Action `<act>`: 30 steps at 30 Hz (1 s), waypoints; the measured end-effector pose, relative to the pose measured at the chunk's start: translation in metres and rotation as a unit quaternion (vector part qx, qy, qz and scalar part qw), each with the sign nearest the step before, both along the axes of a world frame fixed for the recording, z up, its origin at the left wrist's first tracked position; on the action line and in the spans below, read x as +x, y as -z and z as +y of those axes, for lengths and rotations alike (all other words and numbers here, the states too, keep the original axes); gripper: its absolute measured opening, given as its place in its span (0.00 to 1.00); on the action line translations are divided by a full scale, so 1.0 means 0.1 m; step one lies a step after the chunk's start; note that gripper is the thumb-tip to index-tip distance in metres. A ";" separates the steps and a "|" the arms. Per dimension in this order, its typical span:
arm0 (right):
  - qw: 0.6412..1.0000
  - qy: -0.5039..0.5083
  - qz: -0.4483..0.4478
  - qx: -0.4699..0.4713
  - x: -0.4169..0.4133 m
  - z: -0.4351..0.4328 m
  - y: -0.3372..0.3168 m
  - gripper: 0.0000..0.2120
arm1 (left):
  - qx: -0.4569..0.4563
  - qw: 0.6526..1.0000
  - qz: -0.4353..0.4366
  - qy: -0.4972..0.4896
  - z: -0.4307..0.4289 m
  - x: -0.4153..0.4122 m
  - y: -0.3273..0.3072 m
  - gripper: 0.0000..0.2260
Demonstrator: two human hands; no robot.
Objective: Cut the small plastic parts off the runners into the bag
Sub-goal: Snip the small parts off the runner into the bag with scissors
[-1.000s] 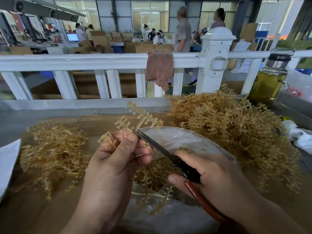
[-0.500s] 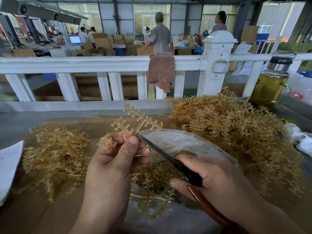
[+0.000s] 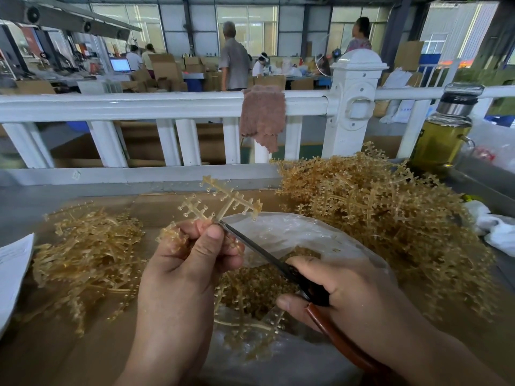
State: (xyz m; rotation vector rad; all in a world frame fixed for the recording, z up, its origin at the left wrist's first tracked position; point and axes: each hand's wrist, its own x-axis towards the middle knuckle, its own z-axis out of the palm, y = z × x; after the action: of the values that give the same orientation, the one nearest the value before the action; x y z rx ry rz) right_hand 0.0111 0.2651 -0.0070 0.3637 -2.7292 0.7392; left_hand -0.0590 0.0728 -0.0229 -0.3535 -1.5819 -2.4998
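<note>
My left hand [image 3: 192, 254] pinches an amber plastic runner [image 3: 223, 203] upright above the clear plastic bag [image 3: 292, 232]; small round parts stud its branches. Brown-handled scissors [image 3: 278, 263] are gripped by my right hand [image 3: 354, 296], and their blade tips meet the runner's stem right by my left fingertips. Inside the bag lies a heap of cut amber parts [image 3: 256, 288]. Whether the blades are closed is hard to tell.
A big pile of uncut runners [image 3: 376, 218] lies to the right, a flatter pile of bare runners [image 3: 89, 252] to the left. A white railing [image 3: 167, 107] with a brown cloth [image 3: 263, 115] runs behind. A glass bottle [image 3: 443, 129] stands far right; paper [image 3: 14, 260] at the left edge.
The scissor tips have stayed at the runner's stem by my left fingers. The runner has tilted slightly. Both hands keep their grip.
</note>
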 end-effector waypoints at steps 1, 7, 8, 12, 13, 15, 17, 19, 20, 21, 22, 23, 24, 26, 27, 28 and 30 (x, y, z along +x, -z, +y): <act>1.000 -0.003 -0.001 -0.003 0.00 0.00 -0.01 0.22 | 0.001 1.000 0.000 0.001 0.00 0.00 0.00 0.04; 1.000 -0.004 0.003 -0.003 0.00 -0.03 -0.03 0.18 | 0.002 1.000 -0.001 0.001 0.00 0.00 -0.01 0.04; 1.000 -0.003 0.002 -0.005 0.00 -0.03 -0.03 0.20 | 0.003 1.000 0.000 0.001 0.00 -0.01 -0.01 0.04; 1.000 -0.006 0.001 -0.007 0.00 -0.03 -0.02 0.20 | 0.002 1.000 0.000 0.000 0.01 -0.02 0.01 0.04; 1.000 -0.004 0.003 -0.007 0.00 -0.04 -0.02 0.20 | 0.001 1.000 -0.001 0.000 0.00 -0.02 0.01 0.04; 1.000 0.003 -0.003 -0.009 0.00 -0.04 -0.03 0.21 | 0.000 1.000 -0.003 -0.001 0.00 -0.02 0.01 0.04; 1.000 0.008 -0.005 -0.009 0.01 -0.04 -0.03 0.20 | 0.000 1.000 -0.006 -0.001 -0.01 -0.01 0.01 0.04; 1.000 0.008 -0.012 -0.005 0.02 -0.04 -0.04 0.16 | 0.004 1.000 -0.011 -0.004 0.00 -0.01 0.02 0.04; 1.000 0.007 -0.016 -0.003 0.02 -0.04 -0.03 0.14 | 0.009 1.000 -0.015 -0.008 0.00 -0.02 0.03 0.05; 1.000 0.011 -0.015 0.009 0.03 -0.05 -0.02 0.14 | 0.014 1.000 -0.018 -0.012 0.01 -0.03 0.03 0.06; 0.999 0.026 -0.002 0.032 0.04 -0.05 -0.02 0.16 | 0.018 1.000 -0.020 -0.015 0.01 -0.03 0.02 0.07; 0.997 0.048 0.014 0.060 0.05 -0.06 -0.02 0.17 | 0.019 0.999 -0.022 -0.017 0.02 -0.04 0.02 0.08; 0.994 0.065 0.032 0.082 0.06 -0.07 -0.03 0.17 | 0.015 0.999 -0.023 -0.021 0.02 -0.05 0.03 0.08; 0.989 0.088 0.054 0.106 0.06 -0.10 -0.05 0.17 | 0.000 0.999 -0.022 -0.037 0.01 -0.07 0.04 0.06; 0.986 0.096 0.063 0.117 0.05 -0.11 -0.06 0.17 | -0.006 0.999 -0.023 -0.047 0.01 -0.08 0.05 0.05; 0.983 0.100 0.074 0.133 0.05 -0.12 -0.07 0.17 | -0.010 0.998 -0.022 -0.053 0.02 -0.10 0.06 0.05; 0.983 0.100 0.068 0.138 0.03 -0.13 -0.12 0.17 | -0.006 0.998 -0.017 -0.058 0.03 -0.11 0.06 0.04</act>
State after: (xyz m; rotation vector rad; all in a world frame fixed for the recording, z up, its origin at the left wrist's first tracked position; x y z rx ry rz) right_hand 0.0145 0.2523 0.0050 0.1845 -2.6869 0.2727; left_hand -0.0703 0.0755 -0.0288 -0.2134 -1.5839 -2.4217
